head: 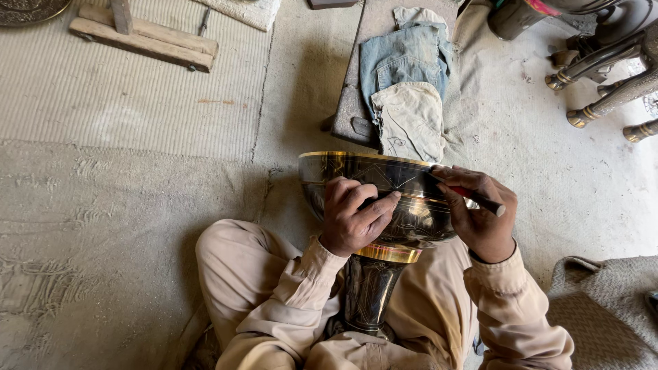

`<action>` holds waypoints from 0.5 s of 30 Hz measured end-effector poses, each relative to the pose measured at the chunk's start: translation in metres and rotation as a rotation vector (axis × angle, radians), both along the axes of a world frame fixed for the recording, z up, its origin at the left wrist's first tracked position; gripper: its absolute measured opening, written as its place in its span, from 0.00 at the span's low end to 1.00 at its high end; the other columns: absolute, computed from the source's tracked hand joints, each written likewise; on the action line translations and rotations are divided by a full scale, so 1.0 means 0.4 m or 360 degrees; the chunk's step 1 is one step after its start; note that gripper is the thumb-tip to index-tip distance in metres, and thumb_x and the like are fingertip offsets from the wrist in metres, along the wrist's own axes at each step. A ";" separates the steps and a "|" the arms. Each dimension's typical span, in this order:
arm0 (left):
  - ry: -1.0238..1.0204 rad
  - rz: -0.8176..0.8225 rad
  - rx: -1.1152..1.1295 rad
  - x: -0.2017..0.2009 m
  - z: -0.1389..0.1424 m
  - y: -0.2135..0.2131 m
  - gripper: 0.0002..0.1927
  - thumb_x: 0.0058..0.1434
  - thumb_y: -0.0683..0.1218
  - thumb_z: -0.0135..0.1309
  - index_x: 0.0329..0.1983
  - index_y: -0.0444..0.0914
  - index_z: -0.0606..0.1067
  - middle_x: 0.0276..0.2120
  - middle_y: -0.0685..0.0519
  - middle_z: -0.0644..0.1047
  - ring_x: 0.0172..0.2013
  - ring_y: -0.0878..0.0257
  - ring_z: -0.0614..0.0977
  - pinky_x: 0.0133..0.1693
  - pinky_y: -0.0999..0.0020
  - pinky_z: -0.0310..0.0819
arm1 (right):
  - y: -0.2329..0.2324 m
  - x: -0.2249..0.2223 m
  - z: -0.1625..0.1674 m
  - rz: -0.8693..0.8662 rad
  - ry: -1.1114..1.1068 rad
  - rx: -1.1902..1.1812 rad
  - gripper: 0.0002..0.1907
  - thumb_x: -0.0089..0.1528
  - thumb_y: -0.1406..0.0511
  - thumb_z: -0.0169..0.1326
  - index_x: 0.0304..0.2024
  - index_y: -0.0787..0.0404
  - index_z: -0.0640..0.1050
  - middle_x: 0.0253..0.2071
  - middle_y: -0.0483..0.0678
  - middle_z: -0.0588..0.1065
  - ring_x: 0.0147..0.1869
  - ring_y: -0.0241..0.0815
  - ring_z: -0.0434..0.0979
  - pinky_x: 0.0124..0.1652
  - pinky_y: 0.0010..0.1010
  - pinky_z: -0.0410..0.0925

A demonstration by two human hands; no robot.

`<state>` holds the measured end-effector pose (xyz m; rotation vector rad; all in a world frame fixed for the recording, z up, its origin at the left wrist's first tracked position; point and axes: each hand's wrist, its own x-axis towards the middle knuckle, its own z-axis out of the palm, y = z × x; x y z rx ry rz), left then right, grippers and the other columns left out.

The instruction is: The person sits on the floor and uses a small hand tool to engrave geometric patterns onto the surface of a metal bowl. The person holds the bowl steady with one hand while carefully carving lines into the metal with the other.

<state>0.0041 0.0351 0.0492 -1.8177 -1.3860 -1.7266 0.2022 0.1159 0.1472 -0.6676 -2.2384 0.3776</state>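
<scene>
A dark metal goblet-shaped vessel (384, 179) with a brass rim and engraved lines lies tilted on my lap, its foot between my legs. My left hand (353, 216) presses against the bowl's side and steadies it, fingers curled on the dark surface. My right hand (480, 212) grips a thin red-handled engraving tool (480, 199), its tip touching the bowl near the rim. I sit cross-legged in beige clothes.
Folded denim and a pale cloth (408, 89) lie on a low board ahead. A wooden block frame (144, 38) rests on the striped mat at top left. Brass-tipped furniture legs (603, 82) stand at right. A grey sack (603, 308) lies at lower right.
</scene>
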 end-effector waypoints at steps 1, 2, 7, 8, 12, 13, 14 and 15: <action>0.0000 0.0000 -0.0001 0.000 0.000 0.000 0.15 0.61 0.44 0.68 0.50 0.47 0.82 0.39 0.59 0.71 0.42 0.59 0.71 0.49 0.59 0.67 | 0.000 0.001 -0.001 0.0013 0.0040 -0.0087 0.07 0.66 0.76 0.58 0.45 0.69 0.74 0.46 0.56 0.81 0.51 0.47 0.85 0.49 0.33 0.79; -0.0004 -0.0003 -0.0001 0.001 -0.001 -0.001 0.14 0.61 0.44 0.68 0.50 0.47 0.82 0.39 0.59 0.71 0.42 0.59 0.70 0.49 0.59 0.67 | -0.001 0.002 -0.003 0.0022 0.0082 -0.0173 0.06 0.67 0.76 0.57 0.45 0.70 0.74 0.46 0.56 0.81 0.51 0.45 0.85 0.49 0.31 0.79; -0.0009 0.0003 0.0002 0.002 -0.001 0.001 0.13 0.61 0.44 0.68 0.49 0.47 0.82 0.39 0.59 0.71 0.42 0.60 0.70 0.49 0.60 0.67 | 0.002 0.005 -0.006 -0.0011 0.0087 -0.0205 0.07 0.67 0.76 0.57 0.46 0.71 0.73 0.46 0.58 0.81 0.51 0.46 0.85 0.49 0.31 0.78; -0.0008 0.0007 -0.0001 0.001 -0.001 0.002 0.13 0.61 0.44 0.68 0.49 0.47 0.82 0.39 0.59 0.71 0.42 0.60 0.70 0.49 0.60 0.67 | 0.003 0.004 -0.006 -0.0025 0.0083 -0.0214 0.07 0.67 0.76 0.57 0.46 0.71 0.73 0.46 0.58 0.81 0.51 0.46 0.85 0.49 0.31 0.78; -0.0002 0.0022 -0.0010 -0.001 0.002 0.000 0.14 0.61 0.44 0.68 0.49 0.48 0.82 0.39 0.59 0.71 0.41 0.59 0.70 0.49 0.59 0.67 | 0.003 -0.002 0.002 -0.0011 0.0070 -0.0223 0.07 0.68 0.75 0.57 0.47 0.70 0.73 0.46 0.56 0.81 0.50 0.45 0.85 0.48 0.30 0.78; -0.0001 0.0024 -0.0009 -0.001 0.002 -0.001 0.14 0.61 0.44 0.68 0.49 0.48 0.82 0.38 0.59 0.71 0.41 0.59 0.70 0.49 0.59 0.67 | 0.002 -0.003 0.006 -0.0051 0.0019 -0.0188 0.07 0.67 0.75 0.58 0.46 0.70 0.74 0.45 0.55 0.82 0.48 0.44 0.85 0.45 0.29 0.78; 0.0006 0.0014 -0.0013 -0.003 0.003 -0.001 0.14 0.61 0.44 0.68 0.50 0.48 0.82 0.38 0.59 0.70 0.41 0.59 0.71 0.49 0.59 0.67 | 0.000 -0.004 0.010 -0.0091 -0.0032 -0.0154 0.07 0.66 0.74 0.59 0.45 0.70 0.75 0.44 0.55 0.82 0.46 0.43 0.86 0.43 0.28 0.78; 0.0012 0.0004 -0.0019 -0.004 0.003 -0.001 0.14 0.61 0.44 0.67 0.50 0.48 0.82 0.38 0.59 0.70 0.41 0.59 0.71 0.49 0.58 0.67 | -0.003 -0.004 0.015 -0.0105 -0.0063 -0.0137 0.07 0.66 0.74 0.59 0.45 0.70 0.75 0.44 0.55 0.82 0.45 0.43 0.86 0.42 0.28 0.78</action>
